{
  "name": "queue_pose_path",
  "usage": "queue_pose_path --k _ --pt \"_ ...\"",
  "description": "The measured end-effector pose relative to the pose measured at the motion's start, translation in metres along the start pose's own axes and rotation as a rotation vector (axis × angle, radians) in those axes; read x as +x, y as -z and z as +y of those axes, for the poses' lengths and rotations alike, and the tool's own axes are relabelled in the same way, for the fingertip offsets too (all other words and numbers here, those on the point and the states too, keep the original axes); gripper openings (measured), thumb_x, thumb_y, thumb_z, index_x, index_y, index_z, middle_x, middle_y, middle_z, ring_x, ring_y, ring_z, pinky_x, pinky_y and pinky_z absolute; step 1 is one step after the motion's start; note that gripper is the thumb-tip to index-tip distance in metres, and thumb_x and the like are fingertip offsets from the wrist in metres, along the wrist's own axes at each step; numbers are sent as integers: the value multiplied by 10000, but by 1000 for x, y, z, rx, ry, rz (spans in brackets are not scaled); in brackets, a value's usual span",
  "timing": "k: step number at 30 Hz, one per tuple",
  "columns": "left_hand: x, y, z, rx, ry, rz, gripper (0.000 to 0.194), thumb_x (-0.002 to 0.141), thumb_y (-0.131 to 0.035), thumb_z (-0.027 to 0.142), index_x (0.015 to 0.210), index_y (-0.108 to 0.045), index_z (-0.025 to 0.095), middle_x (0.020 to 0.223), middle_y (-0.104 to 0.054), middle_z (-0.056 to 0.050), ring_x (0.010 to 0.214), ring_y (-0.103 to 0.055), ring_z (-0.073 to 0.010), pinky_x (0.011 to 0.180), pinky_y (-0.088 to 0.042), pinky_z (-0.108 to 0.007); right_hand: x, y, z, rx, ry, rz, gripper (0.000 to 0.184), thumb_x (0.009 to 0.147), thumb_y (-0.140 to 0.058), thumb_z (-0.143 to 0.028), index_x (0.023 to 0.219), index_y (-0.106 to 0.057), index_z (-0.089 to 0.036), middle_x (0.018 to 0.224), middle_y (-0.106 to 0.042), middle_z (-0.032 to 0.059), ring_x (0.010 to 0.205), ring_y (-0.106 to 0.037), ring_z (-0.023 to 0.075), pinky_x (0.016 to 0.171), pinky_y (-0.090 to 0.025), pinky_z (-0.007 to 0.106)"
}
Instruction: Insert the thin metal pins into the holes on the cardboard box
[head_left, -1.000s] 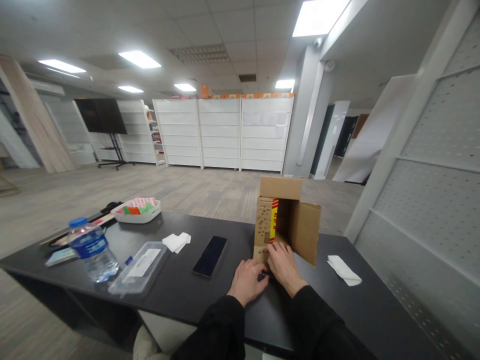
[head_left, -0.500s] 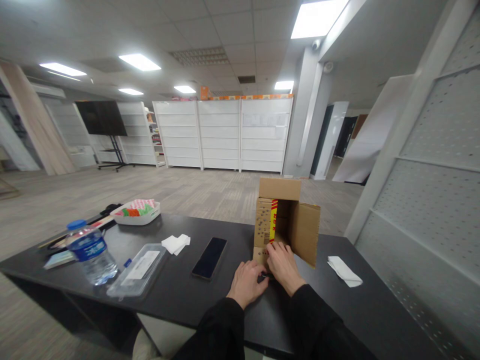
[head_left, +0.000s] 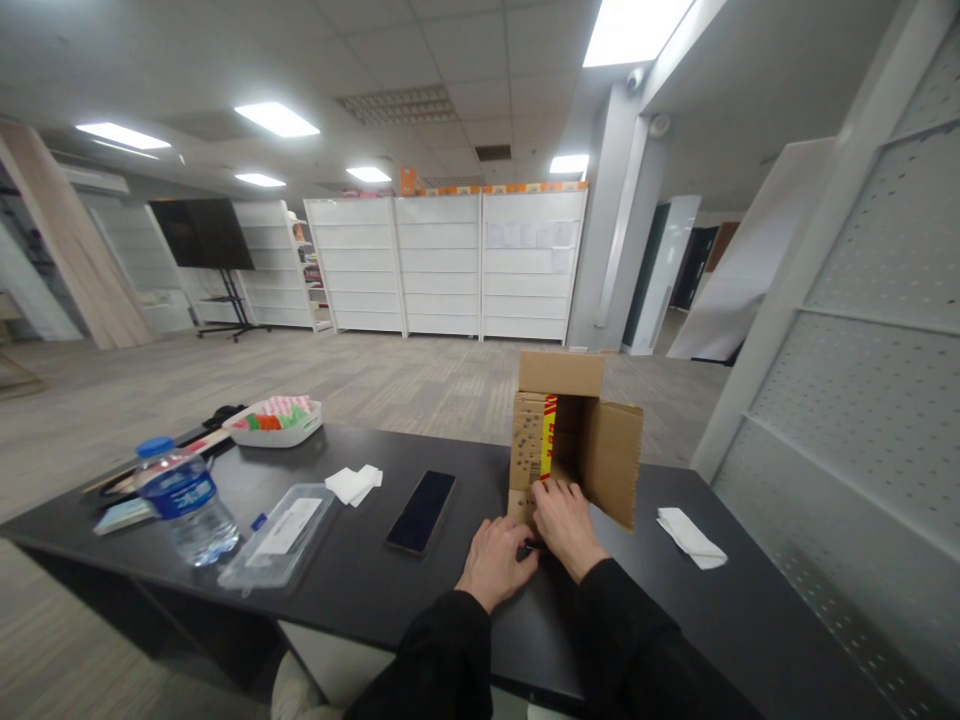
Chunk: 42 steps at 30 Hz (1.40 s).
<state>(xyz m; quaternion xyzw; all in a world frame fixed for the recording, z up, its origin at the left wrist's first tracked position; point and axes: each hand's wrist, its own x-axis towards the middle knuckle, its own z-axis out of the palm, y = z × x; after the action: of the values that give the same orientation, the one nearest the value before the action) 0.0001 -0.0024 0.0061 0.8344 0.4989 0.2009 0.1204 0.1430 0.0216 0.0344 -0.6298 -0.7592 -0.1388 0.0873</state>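
White shelving (head_left: pixel 442 270) spans the upper middle of the frame behind a black table (head_left: pixel 337 585), where an open cardboard box (head_left: pixel 528 440) stands right of centre with its mouth toward the viewer. At its lower front edge, low in the centre-right, the left hand (head_left: pixel 495 562) has its fingers curled inward beside a small dark object (head_left: pixel 528 549), whether gripping it I cannot tell, while the right hand (head_left: pixel 564 522) lies at the opening with bent fingers close together, their hold hidden; a phone (head_left: pixel 421 512) lies just left of centre.
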Motion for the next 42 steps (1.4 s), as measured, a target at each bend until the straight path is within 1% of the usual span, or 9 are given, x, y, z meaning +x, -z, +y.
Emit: queue_pose_path --k 5,9,13,18,24,31,38,42 --pt "0 -1 0 10 -2 -3 146 829 -593 327 920 -679 252 953 -666 -12 917 -606 -188 811 -395 -314 3 1 -3 -21 -12 -17 188 864 -490 -105 998 -616 -146 993 -672 137 913 -610 263 798 -311 369" --pt "0 0 1 33 12 -14 164 843 -575 346 927 -677 248 983 -666 -23 943 -607 -197 828 -396 -321 5 7 -8 -31 -40 -45 200 879 -462 -77 993 -614 -138 995 -670 139 915 -626 258 805 -317 363" --pt "0 1 1 49 13 -14 157 840 -576 348 903 -669 239 968 -663 -26 939 -609 -202 819 -400 -321 6 12 -12 -33 -59 -75 216 878 -455 -62 1004 -616 -129 1000 -669 145 912 -642 268 811 -332 366" --pt "0 -1 0 46 -1 -2 159 842 -572 354 886 -663 232 954 -661 -28 917 -613 -203 800 -400 -323 8 13 -15 -25 -66 -77 236 869 -448 -47 1014 -617 -125 991 -669 154 890 -660 271 801 -348 368" --pt "1 -4 -3 50 -7 7 185 843 -571 384 887 -656 226 960 -657 -33 917 -611 -209 801 -398 -327 8 15 -17 -12 -71 -59 248 869 -423 -41 998 -616 -128 971 -673 143 869 -671 263 807 -356 367" --pt "1 -4 -3 67 -13 -8 190 857 -548 390 894 -648 233 970 -654 -30 924 -610 -210 795 -406 -331 6 19 -17 4 -85 -97 267 861 -422 -44 1030 -609 -133 1022 -664 145 872 -674 257 806 -371 363" --pt "1 -2 -2 51 -13 -14 226 862 -539 393 1001 -655 258 1040 -663 -31 982 -612 -229 835 -416 -356 5 20 -18 47 -93 -111 204 859 -468 -104 997 -616 -129 1013 -655 143 885 -669 258 835 -369 370" --pt "1 -1 0 44 -1 -16 203 861 -545 395 924 -661 241 997 -670 -37 961 -616 -223 831 -413 -346 4 18 -15 45 -106 -126 202 841 -493 -112 1001 -614 -127 1032 -653 147 896 -661 241 829 -361 351"
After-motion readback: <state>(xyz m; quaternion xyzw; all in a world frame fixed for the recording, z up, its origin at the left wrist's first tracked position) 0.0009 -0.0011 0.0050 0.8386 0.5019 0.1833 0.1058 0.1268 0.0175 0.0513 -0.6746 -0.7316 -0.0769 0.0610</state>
